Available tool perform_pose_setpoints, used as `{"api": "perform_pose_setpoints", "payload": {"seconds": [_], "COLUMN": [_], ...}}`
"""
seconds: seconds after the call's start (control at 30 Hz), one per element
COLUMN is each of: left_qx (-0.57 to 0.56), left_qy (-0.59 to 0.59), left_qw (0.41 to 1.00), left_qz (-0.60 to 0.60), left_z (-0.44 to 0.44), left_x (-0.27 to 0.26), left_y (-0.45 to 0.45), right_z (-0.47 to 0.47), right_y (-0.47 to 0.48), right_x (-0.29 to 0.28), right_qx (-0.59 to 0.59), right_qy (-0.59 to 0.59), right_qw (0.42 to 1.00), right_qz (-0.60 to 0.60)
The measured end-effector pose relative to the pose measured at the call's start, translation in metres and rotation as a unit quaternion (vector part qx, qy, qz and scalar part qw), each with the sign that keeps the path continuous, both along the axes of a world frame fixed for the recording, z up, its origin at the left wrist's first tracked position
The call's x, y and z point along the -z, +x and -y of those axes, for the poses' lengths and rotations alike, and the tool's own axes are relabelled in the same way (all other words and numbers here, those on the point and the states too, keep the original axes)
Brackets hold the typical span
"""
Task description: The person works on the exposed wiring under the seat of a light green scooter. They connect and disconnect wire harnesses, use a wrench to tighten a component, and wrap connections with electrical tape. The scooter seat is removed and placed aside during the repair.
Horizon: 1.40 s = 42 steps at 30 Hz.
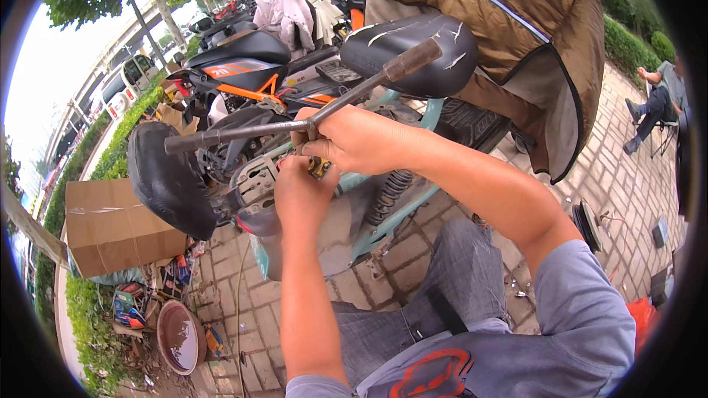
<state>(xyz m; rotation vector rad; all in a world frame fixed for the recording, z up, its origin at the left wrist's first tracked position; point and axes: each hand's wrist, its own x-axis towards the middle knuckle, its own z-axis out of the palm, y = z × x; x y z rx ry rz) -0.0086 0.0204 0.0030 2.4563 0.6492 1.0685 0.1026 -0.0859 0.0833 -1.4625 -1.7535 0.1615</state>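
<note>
My right hand (pixel 357 141) is closed around the middle of a steel multi-arm socket wrench (pixel 238 131). One arm of the wrench reaches left over a black padded seat part (pixel 168 179), the other up and right over a scuffed black saddle (pixel 412 55). Just below, my left hand (pixel 304 190) has its thumb and fingers around a small yellowish part (pixel 319 167), mostly hidden. Both hands are above the rear of a teal-framed electric two-wheeler (pixel 381 232), beside its slotted metal rack plate (pixel 259 179). What the wrench's lower end touches is hidden.
A black coil shock absorber (pixel 390 196) is below my right forearm. Parked two-wheelers (pixel 243 69) stand beyond, with a brown quilted cover (pixel 498 16) at upper right. A cardboard box (pixel 119 224) and a water-filled basin (pixel 181 337) are at left. A person (pixel 655 99) sits far right.
</note>
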Motion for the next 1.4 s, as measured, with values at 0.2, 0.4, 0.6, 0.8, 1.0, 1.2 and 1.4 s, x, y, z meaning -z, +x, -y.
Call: {"api": "perform_pose_setpoints", "payload": {"seconds": [0.2, 0.4, 0.6, 0.8, 1.0, 1.2, 1.4], "left_qx": [0.036, 0.03, 0.021, 0.058, 0.037, 0.032, 0.097], "left_qy": [-0.047, -0.027, -0.018, -0.003, -0.026, 0.01, -0.083], "left_qw": [0.998, 0.998, 1.0, 0.998, 0.999, 0.999, 0.991], "left_qz": [0.028, -0.056, 0.001, -0.02, 0.021, -0.013, 0.049], "left_z": [-0.001, -0.009, -0.008, 0.0, -0.005, -0.007, -0.005], "left_x": [0.001, 0.004, 0.001, -0.009, -0.001, 0.0, -0.006], "left_y": [-0.003, 0.001, 0.002, -0.004, 0.001, -0.002, -0.004], "right_z": [-0.005, -0.021, -0.015, -0.01, -0.009, -0.006, -0.004], "right_y": [-0.005, -0.015, -0.023, -0.022, -0.022, -0.023, -0.02], "right_x": [0.006, 0.017, 0.015, 0.01, 0.014, 0.009, 0.0], "right_qx": [-0.007, 0.051, 0.091, 0.134, 0.096, 0.11, 0.105], "right_qy": [0.051, 0.199, 0.02, 0.059, 0.062, 0.084, 0.082], "right_qw": [0.997, 0.974, 0.993, 0.989, 0.991, 0.99, 0.991], "right_qz": [0.05, 0.093, 0.072, 0.029, 0.066, 0.028, 0.027]}}
